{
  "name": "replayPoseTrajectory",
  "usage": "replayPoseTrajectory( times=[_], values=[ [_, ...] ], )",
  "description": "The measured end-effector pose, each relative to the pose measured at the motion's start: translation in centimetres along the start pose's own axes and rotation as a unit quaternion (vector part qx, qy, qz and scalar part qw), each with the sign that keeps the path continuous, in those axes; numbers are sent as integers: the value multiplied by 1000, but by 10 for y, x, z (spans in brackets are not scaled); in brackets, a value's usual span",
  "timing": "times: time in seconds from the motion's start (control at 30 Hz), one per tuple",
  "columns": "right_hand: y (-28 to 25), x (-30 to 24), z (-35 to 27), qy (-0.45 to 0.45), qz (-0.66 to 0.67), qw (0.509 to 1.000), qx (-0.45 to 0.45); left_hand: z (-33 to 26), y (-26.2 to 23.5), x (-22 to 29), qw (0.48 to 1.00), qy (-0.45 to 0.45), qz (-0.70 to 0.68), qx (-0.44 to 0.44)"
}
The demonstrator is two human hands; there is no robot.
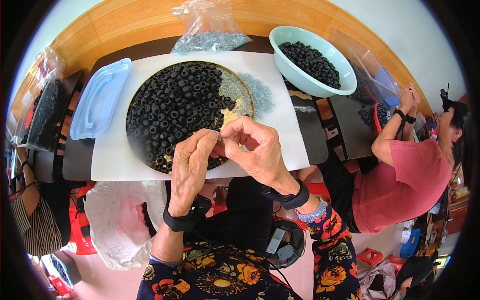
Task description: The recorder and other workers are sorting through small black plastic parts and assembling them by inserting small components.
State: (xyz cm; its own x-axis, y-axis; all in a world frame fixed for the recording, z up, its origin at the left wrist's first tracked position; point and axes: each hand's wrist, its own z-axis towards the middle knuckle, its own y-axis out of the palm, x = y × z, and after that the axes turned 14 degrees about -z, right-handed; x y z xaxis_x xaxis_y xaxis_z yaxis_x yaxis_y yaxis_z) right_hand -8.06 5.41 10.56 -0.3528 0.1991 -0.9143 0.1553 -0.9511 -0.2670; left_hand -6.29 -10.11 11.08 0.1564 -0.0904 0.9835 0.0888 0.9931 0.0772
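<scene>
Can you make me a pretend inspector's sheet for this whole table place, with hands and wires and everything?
Surface: white sheet on a dark table.
Job's things: round gold-rimmed tray with black pieces and small clear pieces; more clear ones lie beside it.
Clutter: blue lid left, clear bag behind, pale green basin of black pieces right.
Grippers: left hand and right hand, fingertips together over the tray; anything between is too small to tell.
Cables: thin dark cord near the lap.
Surroundings: person in a red shirt right, person in stripes left.
</scene>
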Motion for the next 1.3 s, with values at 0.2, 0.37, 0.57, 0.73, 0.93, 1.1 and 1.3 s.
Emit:
replayPoseTrajectory(
  times=[0.2,0.37,0.57,0.73,0.93,1.1,1.3],
  values=[
    [-9,8,6,88,108,990,-34,-2,10,-3,996,67,-1,66],
    [-16,9,6,177,193,963,-64,2,6,-17,969,199,148,3],
    [-19,10,5,221,255,937,-88,3,2,-15,971,182,153,-8],
    [-18,10,6,194,241,945,-104,1,1,-11,992,94,81,-22],
    [-7,4,5,99,149,983,-39,2,4,-6,997,53,47,14],
    [-3,13,4,71,123,990,-3,0,9,-4,997,71,20,11],
    [-7,13,4,69,108,991,-38,-1,7,-10,996,66,6,52]
  ],
)
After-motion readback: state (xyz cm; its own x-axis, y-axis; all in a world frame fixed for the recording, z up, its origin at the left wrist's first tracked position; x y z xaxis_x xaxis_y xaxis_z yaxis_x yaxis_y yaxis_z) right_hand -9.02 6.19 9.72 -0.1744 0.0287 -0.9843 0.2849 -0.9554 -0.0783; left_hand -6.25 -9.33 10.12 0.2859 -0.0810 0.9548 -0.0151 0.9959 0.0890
